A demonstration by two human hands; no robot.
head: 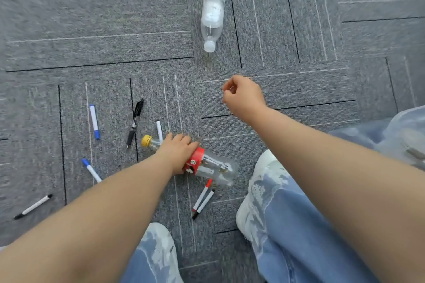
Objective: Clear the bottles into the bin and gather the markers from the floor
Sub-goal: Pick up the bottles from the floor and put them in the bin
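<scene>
Two markers (203,199), red-capped and black-capped, are lying side by side low centre on the carpet floor (299,85), between white shoes (251,204). Just above them, the left hand (178,153) is gripping the red-label bottle (213,167), fingers (184,139) wrapping its neck end, yellow cap pointing left. Five more pens and markers are lying scattered at left, including a blue marker (94,122). Right hand (243,96) is hovering right of centre, fingers curled in, holding nothing. Clear bottle (212,12) is lying top centre, well apart.
</scene>
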